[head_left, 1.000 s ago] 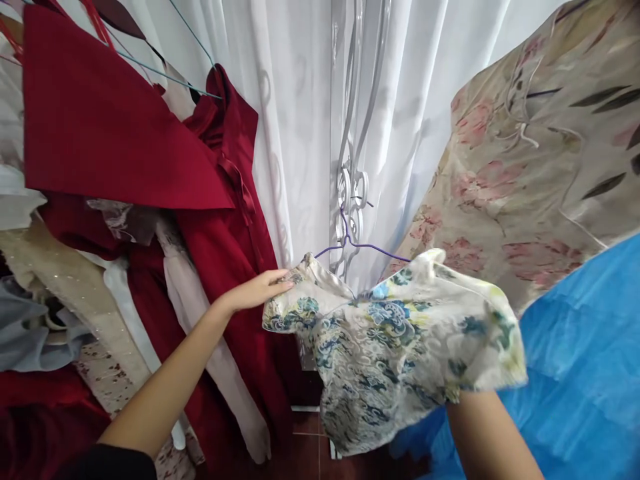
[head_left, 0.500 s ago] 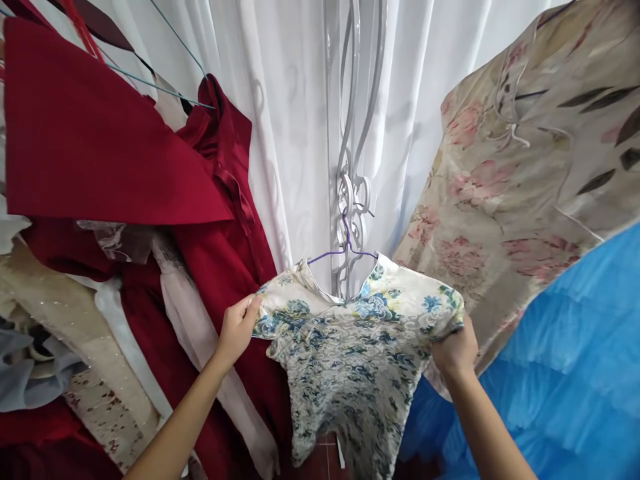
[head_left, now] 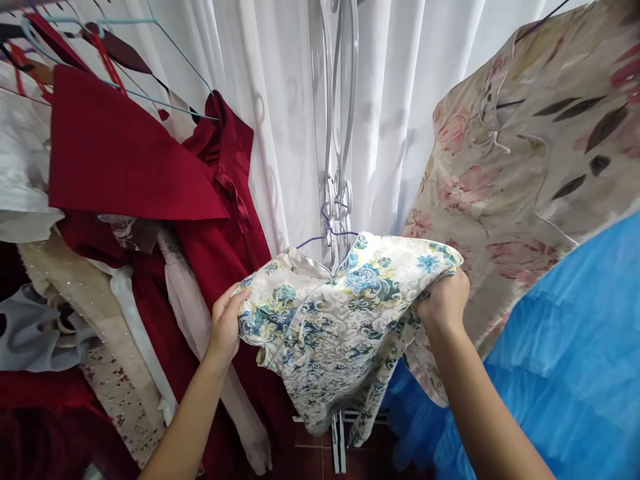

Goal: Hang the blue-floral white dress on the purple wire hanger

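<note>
A small cream dress with a blue and yellow floral print (head_left: 330, 320) hangs on a purple wire hanger (head_left: 327, 230). The hanger's hook sits on a white ornamental metal grille (head_left: 336, 133) in front of white curtains. My left hand (head_left: 226, 325) is closed on the dress's left sleeve. My right hand (head_left: 445, 301) is closed on its right sleeve. The dress is lifted and tilted toward me between both hands.
Dark red garments (head_left: 150, 173) hang on hangers at the left, with white, beige and grey clothes below them. A beige dress with pink flowers (head_left: 525, 173) hangs at the right above blue tulle fabric (head_left: 565, 360). White curtains (head_left: 280, 100) fill the back.
My right hand came out from under the dress and took its right sleeve. Both hands then raised the dress, and the view shifted slightly downward and left.
</note>
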Motion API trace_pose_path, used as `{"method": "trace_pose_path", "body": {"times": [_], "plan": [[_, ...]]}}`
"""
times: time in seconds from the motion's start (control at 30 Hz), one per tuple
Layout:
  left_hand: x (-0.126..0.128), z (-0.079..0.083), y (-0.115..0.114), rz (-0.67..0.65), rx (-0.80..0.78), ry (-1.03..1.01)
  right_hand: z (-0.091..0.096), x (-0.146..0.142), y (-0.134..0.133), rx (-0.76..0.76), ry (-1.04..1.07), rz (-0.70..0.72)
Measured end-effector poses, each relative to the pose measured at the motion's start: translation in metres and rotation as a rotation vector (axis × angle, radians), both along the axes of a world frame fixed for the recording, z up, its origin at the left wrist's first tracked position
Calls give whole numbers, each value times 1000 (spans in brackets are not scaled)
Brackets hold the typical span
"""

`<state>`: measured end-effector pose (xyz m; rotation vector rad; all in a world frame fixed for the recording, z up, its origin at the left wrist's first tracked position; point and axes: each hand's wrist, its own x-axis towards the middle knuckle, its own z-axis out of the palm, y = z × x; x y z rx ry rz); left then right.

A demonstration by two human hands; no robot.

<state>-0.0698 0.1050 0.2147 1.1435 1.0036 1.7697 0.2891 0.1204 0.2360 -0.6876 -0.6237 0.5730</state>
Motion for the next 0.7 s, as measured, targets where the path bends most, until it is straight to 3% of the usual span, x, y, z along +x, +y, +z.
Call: {"method": "trace_pose_path", "body": {"times": [0.17,0.27,0.37,0.47,0.57,0.63,0.7], "plan": [[28,3,-18,77,61,-5,25,15,4,65,223,47],[31,-4,-28,205,32,-60,36,17,6,68,159,144],[19,-21,-31,277,-24,-70,34,12,7,17,41,220],[0,-41,-26,226,-48,169,18,5,6,-81,-47,260],[-15,-63,-19,202,-26,602,-6,-2,-7,-162,-105,267],[-20,-82,-12,195,-13,837,-27,-10,-28,-183,-186,254],[-18,-104,-4,190,-18,914,-54,-22,-60,-186,-315,242]]}}
